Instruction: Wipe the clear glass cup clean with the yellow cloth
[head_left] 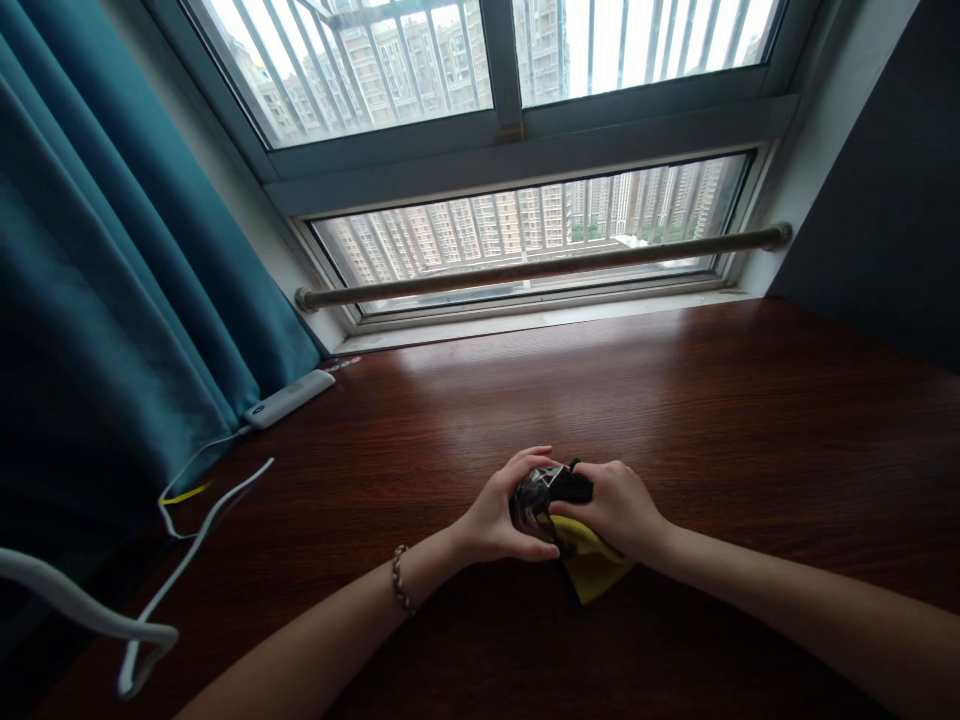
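Note:
Both hands meet over the middle of a dark wooden table (712, 420). My left hand (499, 515) curls around a small dark, shiny object (544, 492), possibly glasses or goggles; its exact kind is hard to tell. My right hand (619, 505) grips the same object from the right. A yellow cloth (592, 565) hangs beneath my right hand and touches the table. A beaded bracelet (400, 578) circles my left wrist.
A white power strip (289, 398) lies at the back left by a teal curtain (112, 300). White cables (187, 540) trail along the left edge. A metal rod (540, 267) spans the window (525, 220) behind the table.

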